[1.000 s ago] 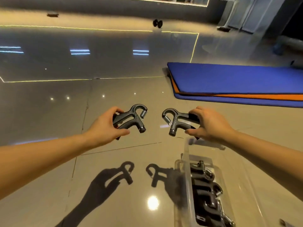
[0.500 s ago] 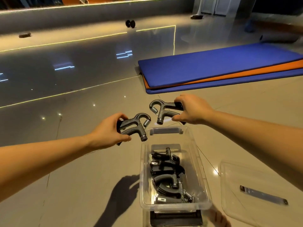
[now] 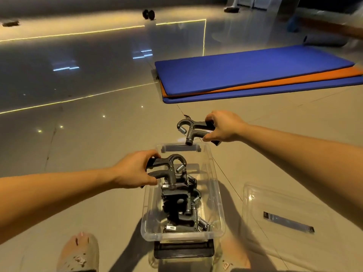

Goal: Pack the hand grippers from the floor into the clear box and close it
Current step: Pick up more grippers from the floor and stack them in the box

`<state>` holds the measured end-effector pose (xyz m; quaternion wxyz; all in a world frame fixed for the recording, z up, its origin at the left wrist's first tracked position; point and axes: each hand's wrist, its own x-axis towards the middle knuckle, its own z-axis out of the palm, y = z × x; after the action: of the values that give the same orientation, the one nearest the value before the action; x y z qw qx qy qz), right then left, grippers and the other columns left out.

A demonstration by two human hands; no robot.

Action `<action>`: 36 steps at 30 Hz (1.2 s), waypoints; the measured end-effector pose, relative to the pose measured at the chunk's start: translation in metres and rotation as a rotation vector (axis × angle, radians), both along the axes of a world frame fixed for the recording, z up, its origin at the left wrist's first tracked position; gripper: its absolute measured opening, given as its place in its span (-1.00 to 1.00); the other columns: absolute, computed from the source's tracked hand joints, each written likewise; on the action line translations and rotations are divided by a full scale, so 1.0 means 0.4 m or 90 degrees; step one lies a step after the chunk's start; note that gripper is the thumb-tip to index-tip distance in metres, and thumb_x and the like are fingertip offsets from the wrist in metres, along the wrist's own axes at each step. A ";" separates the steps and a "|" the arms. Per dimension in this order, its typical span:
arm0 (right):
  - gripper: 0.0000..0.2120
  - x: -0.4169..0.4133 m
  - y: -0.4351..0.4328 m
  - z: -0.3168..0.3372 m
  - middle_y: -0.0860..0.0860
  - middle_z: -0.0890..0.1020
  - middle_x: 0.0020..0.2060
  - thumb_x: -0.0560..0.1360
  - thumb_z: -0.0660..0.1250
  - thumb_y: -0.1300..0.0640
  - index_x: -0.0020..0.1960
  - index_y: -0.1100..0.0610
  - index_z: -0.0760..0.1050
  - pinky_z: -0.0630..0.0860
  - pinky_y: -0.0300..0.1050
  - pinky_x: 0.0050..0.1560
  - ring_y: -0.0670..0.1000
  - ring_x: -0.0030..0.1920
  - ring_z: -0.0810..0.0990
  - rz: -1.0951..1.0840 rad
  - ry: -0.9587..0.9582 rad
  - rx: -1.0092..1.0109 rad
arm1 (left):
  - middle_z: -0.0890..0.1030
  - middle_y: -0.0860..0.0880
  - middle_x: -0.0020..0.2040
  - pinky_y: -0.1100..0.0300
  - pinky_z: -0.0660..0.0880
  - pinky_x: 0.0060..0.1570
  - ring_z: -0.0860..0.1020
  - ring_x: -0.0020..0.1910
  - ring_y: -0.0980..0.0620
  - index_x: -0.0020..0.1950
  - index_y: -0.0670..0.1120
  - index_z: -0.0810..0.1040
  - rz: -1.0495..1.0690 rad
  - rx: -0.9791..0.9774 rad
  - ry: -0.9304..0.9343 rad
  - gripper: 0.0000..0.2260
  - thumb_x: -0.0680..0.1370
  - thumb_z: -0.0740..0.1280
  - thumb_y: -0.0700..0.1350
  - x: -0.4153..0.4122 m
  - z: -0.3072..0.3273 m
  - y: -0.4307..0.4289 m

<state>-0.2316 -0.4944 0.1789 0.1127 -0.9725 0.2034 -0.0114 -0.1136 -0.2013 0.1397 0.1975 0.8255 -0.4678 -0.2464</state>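
Observation:
The clear box (image 3: 217,195) stands open on the tiled floor between my feet, with several dark hand grippers (image 3: 181,209) piled inside. My left hand (image 3: 133,171) holds one dark hand gripper (image 3: 169,169) by its handles over the box's left side, just above the pile. My right hand (image 3: 225,126) holds a second hand gripper (image 3: 191,128) above the box's far rim, spring end pointing left. The clear lid (image 3: 275,218), with a dark latch strip, lies flat on the floor to the right of the box.
Blue and orange exercise mats (image 3: 255,75) lie stacked on the floor beyond the box to the right. A small dumbbell (image 3: 148,14) sits far back. My sandalled left foot (image 3: 78,254) is left of the box. A dark latch (image 3: 183,250) sticks out at the box's near end.
Both hands have come down and toward me with their grippers. The left one is now over the box just above the pile; the right one hangs at the far rim.

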 end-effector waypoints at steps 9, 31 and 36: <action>-0.54 -0.002 -0.022 -0.056 -0.05 0.59 -0.10 0.39 0.55 -0.13 0.18 0.07 0.56 0.43 -0.28 -0.29 -0.09 -0.19 0.53 -0.031 0.005 0.016 | 0.61 0.15 0.00 0.26 0.62 -0.05 0.60 -0.03 0.25 0.10 0.21 0.44 -0.092 -0.008 0.051 -0.57 0.35 0.58 0.03 0.024 -0.101 -0.059; -0.51 -0.096 -0.033 -0.228 -0.01 0.54 -0.05 0.37 0.50 -0.23 0.13 0.08 0.57 0.59 0.09 -0.07 0.05 -0.09 0.56 -0.139 0.001 0.057 | 0.64 0.01 0.11 0.02 0.57 0.13 0.61 0.05 -0.01 0.22 0.03 0.38 -0.249 0.232 -0.073 -0.47 0.37 0.56 0.06 -0.002 -0.344 -0.231; -0.50 -0.099 -0.037 -0.234 -0.02 0.54 -0.05 0.36 0.49 -0.25 0.13 0.07 0.57 0.58 0.07 -0.08 0.04 -0.09 0.55 -0.136 0.012 0.046 | 0.65 0.04 0.11 -0.01 0.45 0.26 0.60 0.09 -0.02 0.22 0.04 0.35 -0.238 0.236 -0.079 -0.45 0.37 0.55 0.08 -0.014 -0.380 -0.234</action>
<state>-0.2712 -0.5093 0.0851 0.1441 -0.9406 0.3075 -0.0072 -0.1192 -0.2951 -0.0124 -0.0353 0.7605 -0.5701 -0.3088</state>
